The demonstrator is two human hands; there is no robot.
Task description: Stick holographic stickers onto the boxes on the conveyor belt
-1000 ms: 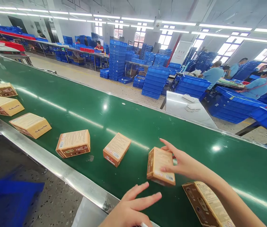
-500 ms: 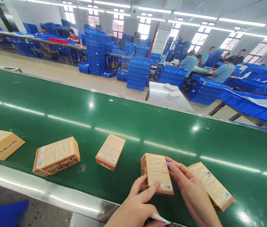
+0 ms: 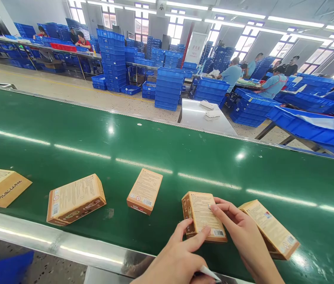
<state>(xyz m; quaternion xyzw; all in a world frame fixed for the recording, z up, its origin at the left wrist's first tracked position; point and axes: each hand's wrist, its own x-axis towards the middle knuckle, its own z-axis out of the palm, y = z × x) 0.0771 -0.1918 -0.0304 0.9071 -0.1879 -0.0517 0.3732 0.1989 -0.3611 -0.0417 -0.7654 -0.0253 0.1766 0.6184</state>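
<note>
A tan and brown cardboard box (image 3: 204,215) with printed text and a barcode lies on the green conveyor belt. My left hand (image 3: 181,252) grips its near left part between two fingers, while a white slip (image 3: 210,273) pokes out from the curled fingers below. At the box's right edge, my right hand (image 3: 238,227) has its fingertips pinched against the top face on a small sticker (image 3: 210,206), mostly hidden by them. Just right of that hand lies another box (image 3: 270,228) with a small coloured sticker (image 3: 267,215) on its face.
Further boxes lie leftward on the belt: a small one (image 3: 145,191), a tilted one (image 3: 76,199) and one cut by the frame edge (image 3: 1,185). A metal rail (image 3: 90,252) runs along the near side. Beyond stand stacked blue crates (image 3: 169,88), a metal table (image 3: 199,114) and people working.
My right fingertips have moved from beside the box's edge onto its top face with the sticker. The boxes nearby sit slightly further right in view.
</note>
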